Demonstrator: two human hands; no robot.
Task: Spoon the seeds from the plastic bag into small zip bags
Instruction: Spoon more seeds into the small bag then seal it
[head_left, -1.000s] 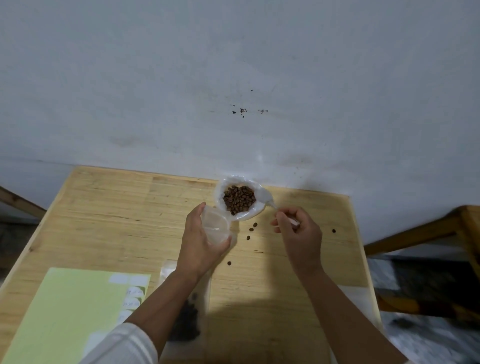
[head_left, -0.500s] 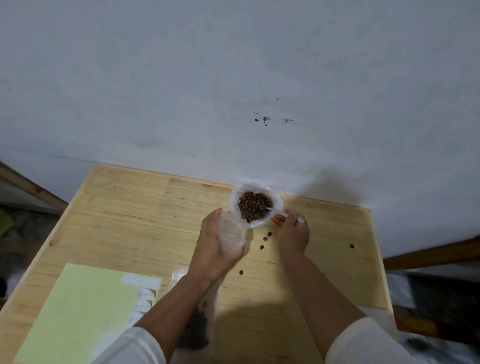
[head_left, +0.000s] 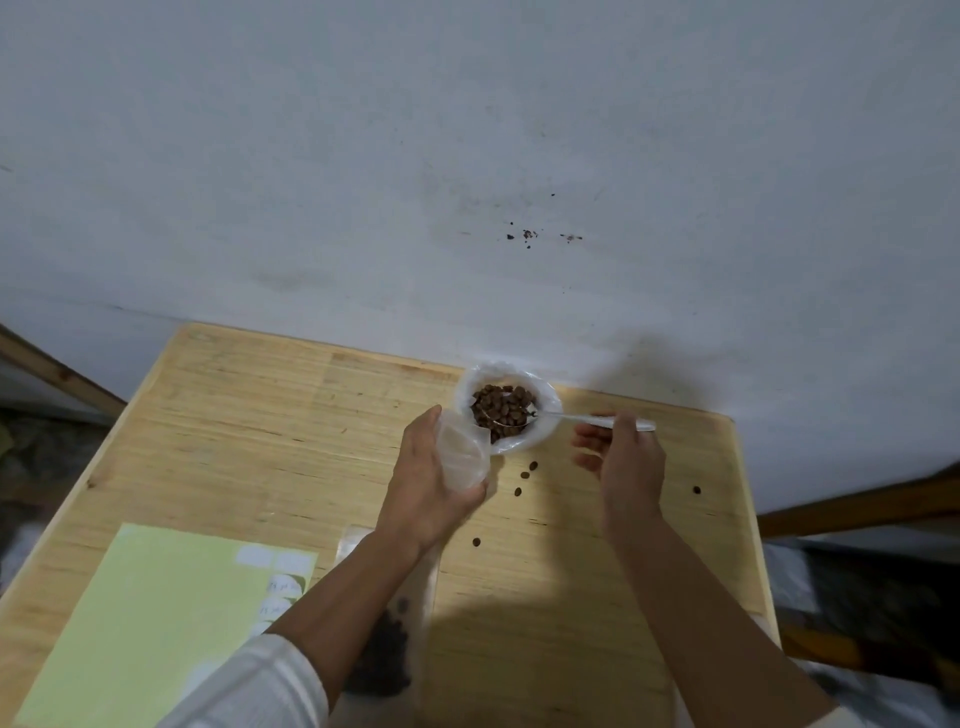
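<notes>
Left hand (head_left: 426, 478) fingers curled round small zip bag (head_left: 462, 457); right hand (head_left: 626, 460) fingers pinch spoon (head_left: 587, 418) handle.

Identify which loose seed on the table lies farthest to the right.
The lone seed right of the right hand; the other strays lie between the hands.

Left hand (head_left: 423, 483) curled in a grip, arm reaching forward — right hand (head_left: 626, 460) pinching, wrist raised.

Plain room: wooden table (head_left: 260, 415), bare wall (head_left: 363, 156)
</notes>
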